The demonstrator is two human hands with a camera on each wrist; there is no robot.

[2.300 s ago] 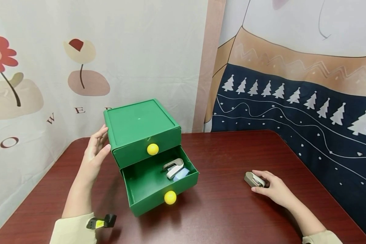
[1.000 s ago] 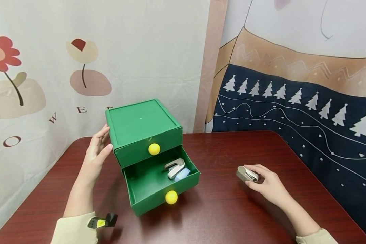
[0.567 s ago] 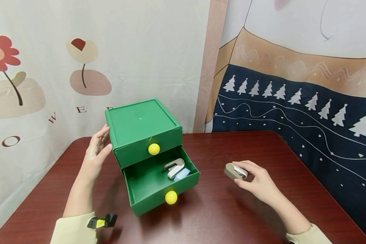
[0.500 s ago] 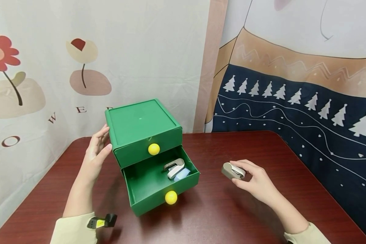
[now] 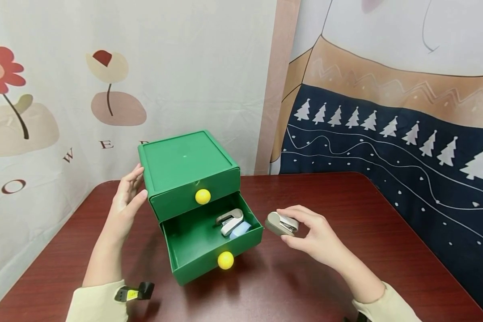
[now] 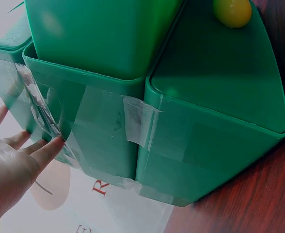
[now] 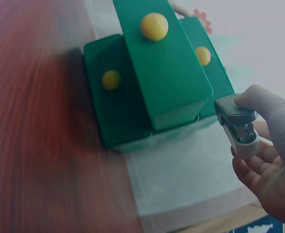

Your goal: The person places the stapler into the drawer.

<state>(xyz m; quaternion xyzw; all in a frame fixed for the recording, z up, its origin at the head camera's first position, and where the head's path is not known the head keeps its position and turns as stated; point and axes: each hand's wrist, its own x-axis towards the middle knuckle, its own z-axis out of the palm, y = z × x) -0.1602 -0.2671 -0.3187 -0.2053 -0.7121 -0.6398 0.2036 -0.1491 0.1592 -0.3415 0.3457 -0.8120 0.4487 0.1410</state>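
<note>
Item: grey stapler [image 5: 281, 223], pinched by the right hand [image 5: 311, 236], held above the table just right of the open lower drawer [image 5: 193, 250]. Left hand [image 5: 125, 206], fingers straight, flat against the green cabinet [image 5: 185, 161]. Advice: clear the drawer rim, lower beside the 1 stapler inside [image 5: 230, 220].

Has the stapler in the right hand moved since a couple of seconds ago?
Yes. The right hand has carried the grey stapler leftward across the table, and it is now just beside the right edge of the open lower drawer of the green box.
</note>
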